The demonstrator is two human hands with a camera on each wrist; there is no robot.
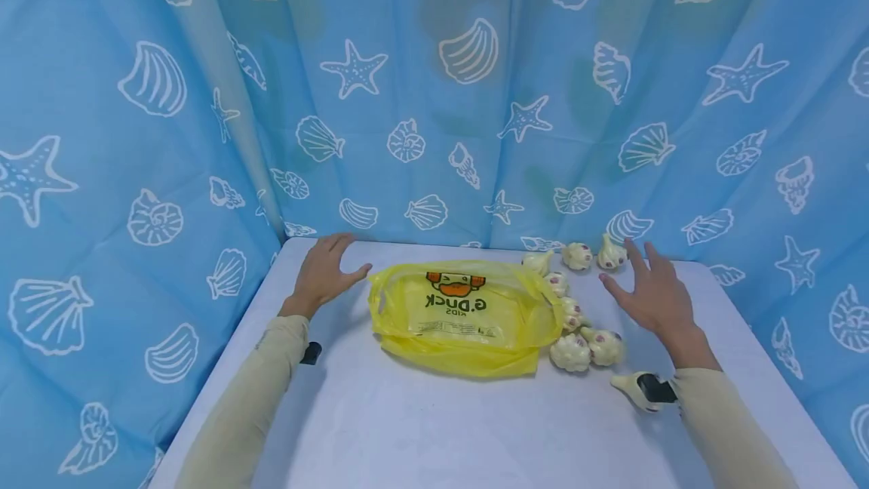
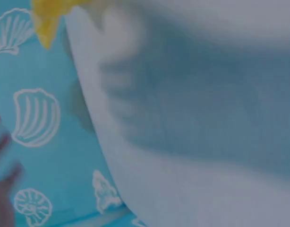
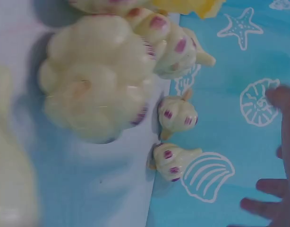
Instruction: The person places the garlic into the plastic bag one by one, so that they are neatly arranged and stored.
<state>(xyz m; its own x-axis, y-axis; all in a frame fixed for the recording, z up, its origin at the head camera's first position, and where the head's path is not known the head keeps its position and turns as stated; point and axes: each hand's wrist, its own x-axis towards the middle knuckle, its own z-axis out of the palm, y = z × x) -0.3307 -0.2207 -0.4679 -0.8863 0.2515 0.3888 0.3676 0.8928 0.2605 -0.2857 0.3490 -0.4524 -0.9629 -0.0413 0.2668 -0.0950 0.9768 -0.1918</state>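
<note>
A yellow plastic bag (image 1: 468, 323) printed with a duck face lies flat on the table. Left of it, my left hand (image 1: 324, 270) is raised with fingers spread and thumb toward the bag, holding nothing. On the bag's other side, my right hand (image 1: 655, 296) is likewise spread and holds nothing. Several garlic bulbs (image 1: 570, 353) lie along the bag's right edge, between it and my right hand. One more bulb (image 1: 631, 391) sits near my right wrist, partly hidden by a black wrist piece. In the right wrist view, a large garlic bulb (image 3: 98, 78) appears close up.
A white-topped table (image 1: 407, 429) carries everything. Blue curtains (image 1: 421, 96) with white shell and starfish prints rise behind the table and along its sides. Two bulbs (image 1: 577, 256) (image 1: 611, 253) stand near the table's back edge.
</note>
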